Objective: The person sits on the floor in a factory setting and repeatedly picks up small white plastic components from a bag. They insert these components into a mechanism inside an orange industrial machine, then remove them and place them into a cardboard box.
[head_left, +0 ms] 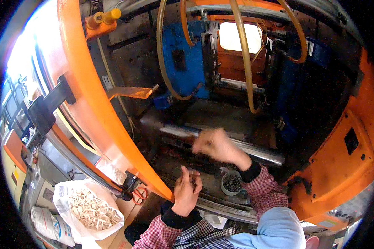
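Note:
My left hand (187, 189) is raised near the front edge of an open orange machine, its fingers loosely bent and apart. Nothing that I can make out lies in it. Farther in and to the right, my right hand (221, 146) is smeared by motion, so its grip cannot be read. It passes in front of a shiny horizontal metal bar (257, 154). Below my right wrist stands a small pale cup (232, 193) of tiny dark pieces, close to the sleeve.
Blue mould blocks (185, 62) and hanging yellowish hoses (242, 39) fill the machine's upper part. An orange door frame (108, 120) rises at my left. Beyond it sits a white sack (112, 230) of beige pieces, near red-handled scissors (140, 194). An orange panel (338, 155) borders the right.

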Available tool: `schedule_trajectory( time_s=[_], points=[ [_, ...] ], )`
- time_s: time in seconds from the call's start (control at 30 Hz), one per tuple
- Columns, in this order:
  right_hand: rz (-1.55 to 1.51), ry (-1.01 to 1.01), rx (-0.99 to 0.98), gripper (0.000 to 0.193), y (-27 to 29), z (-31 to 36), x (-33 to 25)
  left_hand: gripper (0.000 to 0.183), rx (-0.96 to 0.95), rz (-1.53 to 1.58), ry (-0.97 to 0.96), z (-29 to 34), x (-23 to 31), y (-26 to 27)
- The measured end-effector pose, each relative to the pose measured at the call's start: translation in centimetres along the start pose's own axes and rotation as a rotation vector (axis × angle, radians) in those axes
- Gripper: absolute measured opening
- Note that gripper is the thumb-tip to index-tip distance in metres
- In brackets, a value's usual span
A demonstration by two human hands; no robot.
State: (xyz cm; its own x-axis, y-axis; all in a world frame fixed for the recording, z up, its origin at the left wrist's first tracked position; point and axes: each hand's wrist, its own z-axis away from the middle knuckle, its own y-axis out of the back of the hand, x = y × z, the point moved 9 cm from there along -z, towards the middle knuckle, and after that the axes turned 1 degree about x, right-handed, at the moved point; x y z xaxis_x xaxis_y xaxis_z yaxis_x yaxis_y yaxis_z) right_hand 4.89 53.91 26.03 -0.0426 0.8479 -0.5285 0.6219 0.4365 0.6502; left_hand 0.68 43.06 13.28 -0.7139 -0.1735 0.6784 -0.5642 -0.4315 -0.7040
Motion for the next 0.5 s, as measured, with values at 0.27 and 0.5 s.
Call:
schedule_trajectory(
  time_s=[0.27, 0.5],
  points=[
    [0.384, -0.209, 1.235, 0.023, 18.6, -10.9, 15.1, 0.028, -0.242, -0.172, 0.138, 0.5, -4.5, 1.3],
    [0.357, -0.425, 1.177, 0.023, 21.6, -15.8, 22.5, 0.026, -0.195, -0.584, 0.161, 2.2, -2.8, 0.7]
  ],
)
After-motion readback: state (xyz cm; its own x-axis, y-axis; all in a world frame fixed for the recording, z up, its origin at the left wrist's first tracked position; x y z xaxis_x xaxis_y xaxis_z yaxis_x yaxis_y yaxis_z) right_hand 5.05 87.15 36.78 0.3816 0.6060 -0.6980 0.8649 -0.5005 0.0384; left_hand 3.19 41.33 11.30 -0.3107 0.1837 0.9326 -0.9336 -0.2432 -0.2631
